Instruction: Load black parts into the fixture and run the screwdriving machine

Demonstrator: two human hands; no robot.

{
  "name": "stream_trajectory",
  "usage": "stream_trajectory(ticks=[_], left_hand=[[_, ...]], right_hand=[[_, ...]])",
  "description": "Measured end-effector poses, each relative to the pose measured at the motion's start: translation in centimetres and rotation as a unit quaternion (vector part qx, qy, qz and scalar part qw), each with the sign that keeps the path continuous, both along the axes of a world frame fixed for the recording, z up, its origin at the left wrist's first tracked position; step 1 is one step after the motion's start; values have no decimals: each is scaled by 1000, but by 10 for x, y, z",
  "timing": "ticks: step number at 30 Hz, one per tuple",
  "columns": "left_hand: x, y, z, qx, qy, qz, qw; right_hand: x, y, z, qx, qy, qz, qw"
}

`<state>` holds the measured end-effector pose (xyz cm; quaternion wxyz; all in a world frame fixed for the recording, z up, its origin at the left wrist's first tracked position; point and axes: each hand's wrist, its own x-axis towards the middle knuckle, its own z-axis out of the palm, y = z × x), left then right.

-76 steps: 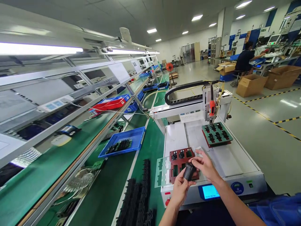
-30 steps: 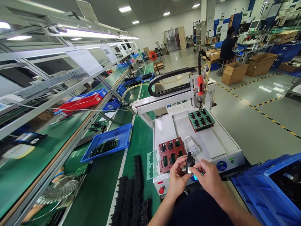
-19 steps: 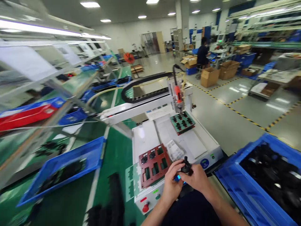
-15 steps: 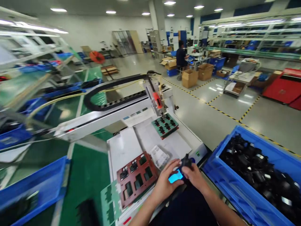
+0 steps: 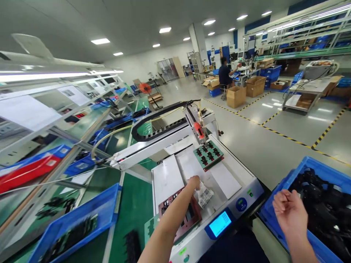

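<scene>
My left hand [image 5: 194,181] reaches across the red fixture plate [image 5: 189,219] on the white screw machine bed [image 5: 167,179]. It rests beside a small printed packet [image 5: 205,195]; its fingers are turned away from me. My right hand [image 5: 290,215] hovers with curled fingers over the near rim of a blue bin [image 5: 309,166] full of black parts [image 5: 326,204]. Nothing shows in that hand. Farther back, an orange screwdriver head [image 5: 199,130] stands over a green fixture plate [image 5: 208,155] loaded with black parts.
The machine's blue screen [image 5: 220,223] faces me at its front edge. Blue trays [image 5: 82,215] lie on the green conveyor bench to the left, under shelving. Cardboard boxes [image 5: 236,95] and a seated person [image 5: 225,73] are far across the floor.
My hands have separated: the left moved forward over the red plate, the right swung out to the blue bin. The black part they held together is out of sight. The view turned right.
</scene>
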<state>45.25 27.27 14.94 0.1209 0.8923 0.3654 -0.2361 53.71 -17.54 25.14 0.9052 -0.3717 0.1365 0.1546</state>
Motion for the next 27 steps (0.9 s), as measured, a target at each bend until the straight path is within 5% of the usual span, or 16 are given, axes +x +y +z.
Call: stream_trajectory(ticks=[4, 7, 11, 14, 20, 27], left_hand=[[-10, -7, -5, -33, -72, -46, 996], [-23, -17, 6, -91, -134, -99, 982], [-45, -33, 29, -228, -283, -106, 926], [-62, -42, 38, -320, -362, -69, 873], [-88, -51, 30, -343, -468, 18, 814], [-92, -60, 34, -255, -475, 31, 842]], right_hand=[[-17, 67, -26, -204, -141, 128, 960], [-25, 121, -54, -324, -309, 256, 857], [-24, 186, -93, -327, -471, 352, 740], [-20, 219, -114, -311, -487, 365, 730], [-15, 231, -118, -272, -434, 370, 775], [-18, 226, -110, -266, -446, 396, 757]])
